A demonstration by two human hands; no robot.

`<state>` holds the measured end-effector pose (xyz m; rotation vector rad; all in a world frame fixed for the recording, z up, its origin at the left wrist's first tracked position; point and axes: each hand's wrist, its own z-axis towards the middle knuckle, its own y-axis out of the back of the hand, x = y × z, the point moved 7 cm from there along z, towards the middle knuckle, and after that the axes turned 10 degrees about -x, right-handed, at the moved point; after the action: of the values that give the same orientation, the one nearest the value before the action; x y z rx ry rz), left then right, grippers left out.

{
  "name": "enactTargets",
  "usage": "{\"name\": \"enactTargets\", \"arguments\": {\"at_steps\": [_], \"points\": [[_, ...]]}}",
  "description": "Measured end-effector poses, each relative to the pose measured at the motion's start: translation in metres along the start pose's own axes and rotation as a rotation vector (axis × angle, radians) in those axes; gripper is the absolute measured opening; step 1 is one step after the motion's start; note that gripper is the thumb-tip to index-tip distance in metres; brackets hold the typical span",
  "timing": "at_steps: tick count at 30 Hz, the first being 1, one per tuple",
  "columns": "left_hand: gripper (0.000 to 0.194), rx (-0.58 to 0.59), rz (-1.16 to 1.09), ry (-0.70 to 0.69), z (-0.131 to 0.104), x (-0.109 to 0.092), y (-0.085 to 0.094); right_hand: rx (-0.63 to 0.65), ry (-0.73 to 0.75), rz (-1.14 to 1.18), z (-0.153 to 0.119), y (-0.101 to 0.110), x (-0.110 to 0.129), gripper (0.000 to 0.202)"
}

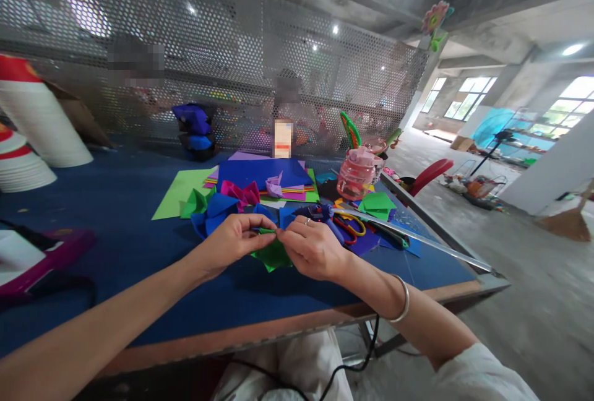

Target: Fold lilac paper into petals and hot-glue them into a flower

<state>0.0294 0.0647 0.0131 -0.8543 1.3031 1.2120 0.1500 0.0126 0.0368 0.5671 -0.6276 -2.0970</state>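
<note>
Both hands meet over the front middle of the blue table. My left hand (236, 240) pinches the upper left edge of a green folded paper (273, 257) between thumb and fingers. On the right, my right hand (313, 246) has its fingers closed on the same paper's upper right edge, touching the left fingertips. The paper hangs below the fingers. Just behind lie blue folded paper (216, 212), a magenta folded piece (241, 194) and a small purple folded piece (274, 185). A dark blue glue gun (315, 211) is close beyond my right hand.
Behind are a blue sheet stack (260, 173) and a light green sheet (180, 194). Scissors (350, 228), a clear stick (417, 238) and a pink bottle (356, 173) are right. Paper cups (60, 122) stand left; a perforated screen (223, 48) borders the back.
</note>
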Motion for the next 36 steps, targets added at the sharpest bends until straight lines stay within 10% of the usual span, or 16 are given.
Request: {"name": "enactTargets", "arguments": {"at_steps": [13,23,36], "points": [[0.023,-0.052,0.037,0.018,0.002,0.003,0.003,-0.04,-0.053,0.099,0.001,0.002,0.001,0.018],[0.014,-0.164,0.457,-0.469,-0.007,-0.021,0.003,-0.04,-0.672,0.434,-0.013,-0.018,-0.035,0.013],[0.014,-0.277,0.608,-0.748,-0.028,-0.027,-0.011,-0.124,-0.192,-0.045,-0.004,-0.009,-0.001,0.02]]}}
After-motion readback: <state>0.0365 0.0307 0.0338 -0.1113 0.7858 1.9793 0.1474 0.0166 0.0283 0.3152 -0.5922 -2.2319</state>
